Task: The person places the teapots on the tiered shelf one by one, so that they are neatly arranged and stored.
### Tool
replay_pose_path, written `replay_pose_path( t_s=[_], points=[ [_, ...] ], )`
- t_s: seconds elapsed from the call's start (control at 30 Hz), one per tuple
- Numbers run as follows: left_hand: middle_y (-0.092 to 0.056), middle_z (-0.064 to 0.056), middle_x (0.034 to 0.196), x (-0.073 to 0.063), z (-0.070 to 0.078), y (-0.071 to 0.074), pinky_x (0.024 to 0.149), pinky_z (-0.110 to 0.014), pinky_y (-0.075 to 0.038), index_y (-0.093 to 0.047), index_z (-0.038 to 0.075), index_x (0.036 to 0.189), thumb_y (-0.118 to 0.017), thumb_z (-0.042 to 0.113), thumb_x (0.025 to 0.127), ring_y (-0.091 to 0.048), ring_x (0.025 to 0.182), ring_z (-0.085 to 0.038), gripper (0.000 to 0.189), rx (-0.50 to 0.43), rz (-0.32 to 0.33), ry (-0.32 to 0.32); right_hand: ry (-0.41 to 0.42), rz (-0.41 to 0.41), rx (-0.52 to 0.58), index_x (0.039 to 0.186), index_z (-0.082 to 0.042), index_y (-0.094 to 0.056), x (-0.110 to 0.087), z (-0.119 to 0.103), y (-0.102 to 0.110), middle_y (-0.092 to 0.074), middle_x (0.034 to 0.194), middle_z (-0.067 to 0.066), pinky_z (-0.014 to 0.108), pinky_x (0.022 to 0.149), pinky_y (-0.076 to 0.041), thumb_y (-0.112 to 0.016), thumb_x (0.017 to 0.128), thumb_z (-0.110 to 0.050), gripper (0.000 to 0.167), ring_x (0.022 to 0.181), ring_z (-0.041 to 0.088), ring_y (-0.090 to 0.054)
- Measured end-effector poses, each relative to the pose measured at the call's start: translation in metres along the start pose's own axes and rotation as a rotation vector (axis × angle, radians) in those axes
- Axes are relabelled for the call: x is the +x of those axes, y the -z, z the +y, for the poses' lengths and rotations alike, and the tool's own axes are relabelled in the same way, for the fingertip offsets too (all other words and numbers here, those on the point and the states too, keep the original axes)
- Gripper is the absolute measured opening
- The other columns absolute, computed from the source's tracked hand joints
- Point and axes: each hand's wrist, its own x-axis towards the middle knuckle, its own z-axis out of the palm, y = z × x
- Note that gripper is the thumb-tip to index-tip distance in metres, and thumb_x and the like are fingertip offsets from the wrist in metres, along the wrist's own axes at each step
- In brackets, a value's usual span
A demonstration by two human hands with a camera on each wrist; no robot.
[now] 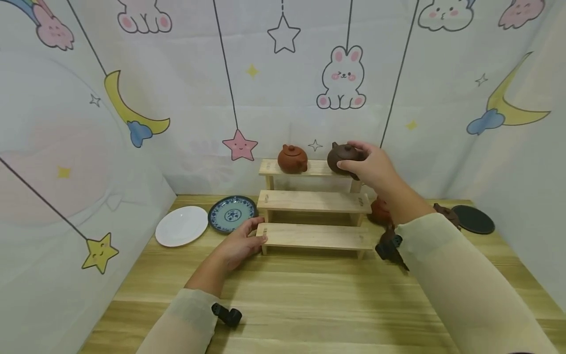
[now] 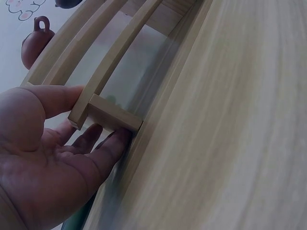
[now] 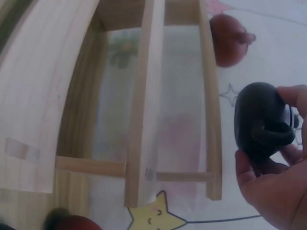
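My right hand (image 1: 373, 167) grips a dark brown teapot (image 1: 339, 156) by its body, at the right end of the top step of a wooden three-step stand (image 1: 314, 200). In the right wrist view a gap shows between the dark teapot (image 3: 259, 117) and the top board (image 3: 213, 120). My left hand (image 1: 240, 244) holds the left end of the stand's lowest step; in the left wrist view its thumb lies at the board and the fingers curl in against the leg (image 2: 112, 115). A reddish-brown teapot (image 1: 293, 159) sits on the top step's left part.
Left of the stand lie a white plate (image 1: 181, 226) and a blue-patterned plate (image 1: 232, 214). To the right, an orange-brown teapot (image 1: 379, 211) and another dark piece (image 1: 446, 214) are partly hidden by my right arm. A black round plate (image 1: 473, 219) lies at the far right. A printed cloth (image 1: 292, 78) hangs behind.
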Motion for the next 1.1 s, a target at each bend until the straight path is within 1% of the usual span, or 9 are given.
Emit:
replay_pose_path(
  t_s=[0.13,0.27,0.4,0.57,0.63,0.77,0.87,1.0,1.1],
  points=[
    [-0.024,-0.016,0.175,0.0,0.0,0.001,0.113,-0.037,-0.049,-0.026,0.01,0.167,-0.061,0.012,0.108,-0.047,0.148,-0.033,0.069,0.002,-0.007,-0.005,-0.013,-0.007,-0.005,0.164,-0.025,-0.044,0.016,-0.006,-0.004,-0.045,0.168,0.013,0.052,0.122,-0.044,-0.08,0.095,-0.033,0.079,0.152,0.034,-0.046],
    [-0.025,-0.014,0.175,-0.001,0.001,0.0,0.113,-0.037,-0.049,-0.028,0.012,0.167,-0.061,0.011,0.107,-0.048,0.147,-0.032,0.068,-0.006,0.001,0.002,-0.019,-0.022,-0.038,0.164,-0.024,-0.046,0.027,-0.006,-0.009,-0.045,0.169,0.014,0.052,0.124,-0.042,-0.08,0.095,-0.03,0.077,0.152,0.035,-0.045],
    [-0.025,-0.014,0.175,-0.001,0.002,-0.001,0.114,-0.039,-0.048,-0.028,0.012,0.167,-0.062,0.012,0.107,-0.049,0.147,-0.032,0.068,0.001,-0.002,0.002,-0.03,-0.033,-0.044,0.163,-0.022,-0.045,0.032,-0.002,-0.012,-0.043,0.169,0.015,0.052,0.126,-0.04,-0.079,0.096,-0.029,0.076,0.153,0.036,-0.043],
    [-0.024,-0.014,0.175,-0.002,0.002,0.0,0.115,-0.04,-0.047,-0.027,0.012,0.167,-0.061,0.012,0.108,-0.048,0.147,-0.032,0.069,0.001,-0.003,0.003,-0.028,-0.034,-0.037,0.164,-0.021,-0.044,0.033,0.0,-0.013,-0.042,0.17,0.016,0.052,0.126,-0.039,-0.079,0.097,-0.03,0.076,0.154,0.037,-0.042],
    [-0.024,-0.014,0.175,-0.001,0.001,0.001,0.113,-0.038,-0.048,-0.026,0.012,0.168,-0.061,0.012,0.108,-0.048,0.147,-0.031,0.069,0.003,-0.003,0.001,-0.019,-0.042,-0.035,0.165,-0.021,-0.042,0.032,0.001,-0.014,-0.041,0.171,0.016,0.053,0.127,-0.039,-0.078,0.097,-0.031,0.077,0.155,0.037,-0.041],
    [-0.024,-0.015,0.175,-0.001,0.0,0.002,0.112,-0.036,-0.049,-0.026,0.012,0.167,-0.062,0.012,0.107,-0.049,0.146,-0.031,0.07,0.002,-0.007,-0.001,0.01,-0.059,-0.068,0.168,-0.022,-0.037,0.029,0.004,-0.013,-0.038,0.173,0.015,0.054,0.127,-0.037,-0.076,0.1,-0.036,0.08,0.158,0.038,-0.037],
    [-0.025,-0.015,0.175,-0.001,0.0,0.002,0.112,-0.036,-0.049,-0.027,0.011,0.167,-0.062,0.012,0.107,-0.048,0.146,-0.032,0.07,0.005,-0.007,-0.003,0.032,-0.063,-0.081,0.17,-0.022,-0.032,0.024,0.005,-0.011,-0.035,0.174,0.014,0.055,0.128,-0.036,-0.074,0.101,-0.04,0.083,0.16,0.037,-0.034],
    [-0.025,-0.015,0.175,-0.001,0.0,0.002,0.112,-0.036,-0.049,-0.027,0.011,0.167,-0.062,0.012,0.107,-0.048,0.147,-0.032,0.07,0.006,-0.007,-0.003,0.04,-0.018,-0.069,0.17,-0.022,-0.03,0.008,0.007,-0.006,-0.035,0.175,0.009,0.057,0.127,-0.037,-0.072,0.101,-0.046,0.085,0.16,0.034,-0.036],
    [-0.025,-0.015,0.175,0.0,0.0,0.002,0.113,-0.037,-0.049,-0.027,0.011,0.167,-0.062,0.011,0.107,-0.047,0.148,-0.032,0.069,0.0,-0.01,-0.004,0.055,0.025,-0.05,0.169,-0.024,-0.034,-0.01,0.013,-0.002,-0.037,0.175,0.005,0.059,0.126,-0.038,-0.072,0.1,-0.05,0.083,0.16,0.031,-0.037]
  ],
)
